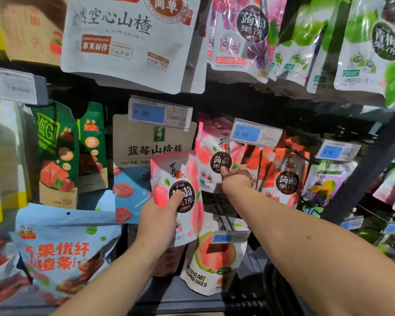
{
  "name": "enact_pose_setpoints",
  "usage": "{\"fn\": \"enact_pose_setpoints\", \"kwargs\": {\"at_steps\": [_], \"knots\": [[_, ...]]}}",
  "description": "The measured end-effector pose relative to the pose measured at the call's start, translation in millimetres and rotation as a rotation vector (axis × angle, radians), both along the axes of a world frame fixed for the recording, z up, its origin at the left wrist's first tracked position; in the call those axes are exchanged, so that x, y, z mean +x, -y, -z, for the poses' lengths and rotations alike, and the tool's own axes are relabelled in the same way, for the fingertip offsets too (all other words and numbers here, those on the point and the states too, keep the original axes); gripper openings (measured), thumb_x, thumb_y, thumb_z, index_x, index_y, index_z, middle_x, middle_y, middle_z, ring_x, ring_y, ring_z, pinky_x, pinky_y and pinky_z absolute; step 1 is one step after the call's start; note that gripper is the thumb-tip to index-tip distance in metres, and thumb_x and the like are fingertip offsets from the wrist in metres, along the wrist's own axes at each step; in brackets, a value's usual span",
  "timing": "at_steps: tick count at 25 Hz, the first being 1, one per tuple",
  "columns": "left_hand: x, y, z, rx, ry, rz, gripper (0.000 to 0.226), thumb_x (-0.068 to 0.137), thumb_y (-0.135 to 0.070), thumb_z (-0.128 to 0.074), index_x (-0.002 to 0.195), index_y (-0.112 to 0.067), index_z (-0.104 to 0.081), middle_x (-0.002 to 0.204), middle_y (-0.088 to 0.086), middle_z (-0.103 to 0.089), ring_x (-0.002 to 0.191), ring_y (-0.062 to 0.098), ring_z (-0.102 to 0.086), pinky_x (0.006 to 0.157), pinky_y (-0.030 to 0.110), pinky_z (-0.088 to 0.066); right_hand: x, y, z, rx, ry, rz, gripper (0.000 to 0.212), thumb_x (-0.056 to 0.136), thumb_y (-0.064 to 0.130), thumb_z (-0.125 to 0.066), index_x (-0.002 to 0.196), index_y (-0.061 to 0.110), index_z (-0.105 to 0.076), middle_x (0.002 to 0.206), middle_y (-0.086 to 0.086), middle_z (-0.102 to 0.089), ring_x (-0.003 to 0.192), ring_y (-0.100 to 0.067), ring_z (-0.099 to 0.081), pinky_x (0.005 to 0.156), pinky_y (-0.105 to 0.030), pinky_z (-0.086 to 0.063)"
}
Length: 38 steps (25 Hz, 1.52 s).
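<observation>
Pouch (187,172) one is out, my left hand (160,217) gripping it; my right hand (236,181) touches the hung pouch (209,153), grip I cannot tell.

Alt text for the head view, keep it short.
The left hand holds a pink peach jelly pouch in front of a shop rack; right hand touches a matching pouch hanging under a 4.90 price tag. Other snack bags hang all around.

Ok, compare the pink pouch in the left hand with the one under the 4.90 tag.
The held pouch is off the rack; the hanging pouch is on it. The left hand grips the held pouch; the right hand touches the hanging pouch. Both: pink, peaches, dark round label.
</observation>
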<state>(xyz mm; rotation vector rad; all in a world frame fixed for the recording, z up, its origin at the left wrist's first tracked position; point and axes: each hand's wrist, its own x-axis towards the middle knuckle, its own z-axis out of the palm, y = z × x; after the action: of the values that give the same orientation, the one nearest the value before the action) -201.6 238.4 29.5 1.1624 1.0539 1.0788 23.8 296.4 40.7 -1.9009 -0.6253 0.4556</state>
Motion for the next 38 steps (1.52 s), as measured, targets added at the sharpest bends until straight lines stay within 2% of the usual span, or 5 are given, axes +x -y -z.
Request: {"fn": "enact_pose_setpoints", "kwargs": {"at_steps": [10, 14, 22, 28, 38], "knots": [[-3, -14, 5, -0.018, 0.004, 0.046, 0.033, 0.098, -0.028, -0.066, 0.070, -0.013, -0.059, 0.046, -0.009, -0.058, 0.033, -0.001, -0.046, 0.037, 0.014, -0.035, -1, -46, -14, -0.068, -0.135, 0.028, 0.050, 0.102, 0.033, -0.060, 0.141, 0.002, -0.051, 0.145, -0.021, -0.053, 0.129, -0.038, -0.055, 0.102, -0.042, -0.047], [-2, -13, 6, -0.020, -0.034, 0.080, 0.042, 0.099, -0.026, -0.066, 0.062, -0.018, -0.049, 0.035, -0.011, -0.045, 0.029, 0.002, -0.039, 0.035, 0.015, -0.031, -12, -30, -8, 0.044, -0.263, -0.067, 0.048, 0.099, 0.031, -0.065, 0.136, 0.006, -0.049, 0.131, -0.018, -0.062, 0.079, -0.025, -0.067, 0.046, -0.024, -0.054], [19, 2, -6, 0.007, -0.070, 0.089, 0.032, 0.082, -0.047, -0.072, 0.100, -0.020, -0.069, 0.083, -0.001, -0.076, 0.068, 0.015, -0.068, 0.069, 0.033, -0.059, -35, 98, -6, 0.143, -0.316, -0.318, 0.011, 0.094, 0.013, -0.066, 0.086, 0.007, -0.071, 0.079, -0.009, -0.064, 0.065, -0.018, -0.058, 0.070, -0.037, -0.052], [48, 21, -26, 0.110, -0.034, 0.187, 0.009, 0.092, -0.019, -0.070, 0.101, -0.018, -0.071, 0.091, 0.000, -0.079, 0.073, 0.013, -0.074, 0.069, 0.032, -0.058, -31, 146, -14, 0.242, -0.276, -0.339, 0.024, 0.099, 0.017, -0.066, 0.076, 0.013, -0.062, 0.058, 0.006, -0.067, 0.049, -0.006, -0.061, 0.045, -0.019, -0.044], [48, 40, -23, 0.337, -0.062, 0.208, 0.044, 0.087, -0.010, -0.078, 0.122, -0.024, -0.056, 0.105, -0.009, -0.071, 0.089, -0.003, -0.069, 0.074, 0.014, -0.055, -13, 149, -24, 0.441, -0.245, -0.207, 0.006, 0.095, 0.012, -0.071, 0.097, 0.009, -0.066, 0.087, -0.013, -0.079, 0.079, -0.027, -0.075, 0.071, -0.040, -0.061]]}}
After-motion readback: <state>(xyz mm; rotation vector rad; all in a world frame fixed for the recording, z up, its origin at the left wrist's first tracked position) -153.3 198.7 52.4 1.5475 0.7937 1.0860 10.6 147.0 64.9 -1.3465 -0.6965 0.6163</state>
